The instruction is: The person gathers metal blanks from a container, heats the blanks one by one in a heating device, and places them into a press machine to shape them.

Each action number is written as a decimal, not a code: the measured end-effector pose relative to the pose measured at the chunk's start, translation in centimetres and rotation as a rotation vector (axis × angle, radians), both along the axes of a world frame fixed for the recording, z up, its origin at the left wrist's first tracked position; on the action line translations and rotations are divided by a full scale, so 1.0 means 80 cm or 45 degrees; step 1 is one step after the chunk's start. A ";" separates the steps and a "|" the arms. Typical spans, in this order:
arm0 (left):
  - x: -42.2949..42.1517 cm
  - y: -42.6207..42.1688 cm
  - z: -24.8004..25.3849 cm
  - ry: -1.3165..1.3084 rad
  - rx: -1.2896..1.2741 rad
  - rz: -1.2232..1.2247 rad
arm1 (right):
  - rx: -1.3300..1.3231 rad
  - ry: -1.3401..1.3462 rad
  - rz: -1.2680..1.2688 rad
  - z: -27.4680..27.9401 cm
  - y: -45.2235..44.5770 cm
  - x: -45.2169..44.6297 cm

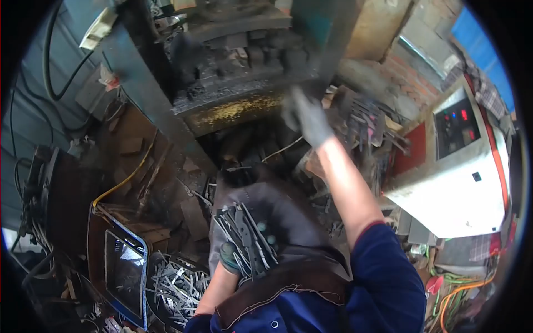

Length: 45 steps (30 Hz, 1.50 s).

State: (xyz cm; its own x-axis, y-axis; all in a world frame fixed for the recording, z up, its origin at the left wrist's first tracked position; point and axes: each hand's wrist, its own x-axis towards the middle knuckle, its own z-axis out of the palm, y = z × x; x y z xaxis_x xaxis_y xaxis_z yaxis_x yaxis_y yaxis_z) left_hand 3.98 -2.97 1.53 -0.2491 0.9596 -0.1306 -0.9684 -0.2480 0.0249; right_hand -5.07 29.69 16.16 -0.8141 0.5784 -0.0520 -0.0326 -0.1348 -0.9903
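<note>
My left hand (229, 257), in a dark green-grey glove, is closed around the side of a bundle of flat grey metal strips (247, 236). The bundle rests on my lap against the brown leather apron (300, 208). Green glove fingertips show at the bundle's other side. My right hand (311, 117), in a grey glove, is stretched forward beside the front edge of a heavy machine bed (239, 111). Motion smears its fingers, so I cannot make out their pose or anything in them.
Blackened blocks (261, 58) sit inside the machine frame. At right stand a pile of metal pieces (363, 119) and a control cabinet (449, 183) with lit displays. Many loose metal strips (177, 286) lie at lower left, beside a blue-rimmed frame (125, 266). Cables (458, 291) run at lower right.
</note>
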 end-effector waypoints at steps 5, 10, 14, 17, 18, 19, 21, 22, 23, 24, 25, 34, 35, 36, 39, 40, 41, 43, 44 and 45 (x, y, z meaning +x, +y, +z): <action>0.002 0.004 0.002 0.089 0.198 -0.001 | -0.448 0.130 0.234 0.029 -0.026 -0.159; -0.001 -0.007 0.000 0.092 0.382 0.219 | 0.053 0.100 0.228 -0.004 -0.093 -0.021; 0.003 -0.006 -0.008 -0.020 0.503 0.091 | 0.266 0.232 1.072 0.025 -0.257 0.005; 0.003 -0.004 -0.049 0.039 0.031 -0.042 | 0.190 0.547 1.012 0.003 -0.245 0.021; -0.013 -0.007 -0.004 -0.026 0.069 -0.071 | 0.079 0.454 0.889 -0.025 -0.211 0.030; -0.011 -0.010 0.002 -0.029 0.070 -0.055 | -0.031 0.384 0.758 -0.055 -0.161 0.049; -0.002 -0.015 -0.007 -0.071 0.081 0.009 | -0.254 -0.041 0.216 -0.094 -0.064 0.114; 0.001 -0.017 -0.014 -0.077 0.084 0.085 | -0.624 0.054 -0.199 -0.131 -0.018 0.148; 0.012 -0.002 0.003 0.125 0.131 0.203 | -1.002 0.181 -0.568 -0.162 0.025 0.181; 0.002 -0.003 -0.004 0.106 0.183 0.156 | -0.739 0.203 -0.720 -0.172 0.045 0.196; -0.002 0.003 -0.002 0.103 0.225 0.115 | -0.569 0.076 -0.706 -0.191 0.093 0.225; 0.006 0.000 0.009 0.100 0.013 0.107 | -0.077 0.191 -0.767 -0.219 0.141 0.256; 0.005 -0.002 0.017 0.128 -0.013 0.112 | -0.221 0.232 -0.656 -0.170 0.096 0.251; 0.002 0.000 0.022 0.116 -0.057 0.135 | -0.365 0.259 -0.550 -0.119 0.050 0.245; -0.002 0.003 0.012 0.087 0.099 0.062 | 0.719 0.107 -0.307 -0.045 0.003 0.189; 0.000 0.004 0.014 0.085 0.087 0.063 | 0.641 0.160 -0.244 -0.030 -0.005 0.149; 0.000 0.004 0.017 0.085 0.084 0.061 | 0.560 0.210 -0.183 -0.016 -0.013 0.110; -0.004 0.004 0.019 0.051 0.064 0.070 | -0.083 0.190 0.067 0.011 -0.024 0.039; -0.004 0.005 0.017 0.080 0.097 0.072 | -0.104 0.182 0.082 0.020 -0.031 0.005; -0.002 0.006 0.016 0.109 0.129 0.075 | -0.119 0.143 0.092 0.020 -0.031 -0.027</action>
State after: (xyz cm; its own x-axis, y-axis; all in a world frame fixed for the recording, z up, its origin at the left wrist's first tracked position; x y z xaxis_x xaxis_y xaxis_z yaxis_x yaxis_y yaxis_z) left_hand 3.80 -2.50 2.80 -0.3115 0.9502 -0.0096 -0.9475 -0.3098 0.0790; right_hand -7.26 27.25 17.73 -0.8571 0.5150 -0.0094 -0.1290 -0.2322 -0.9641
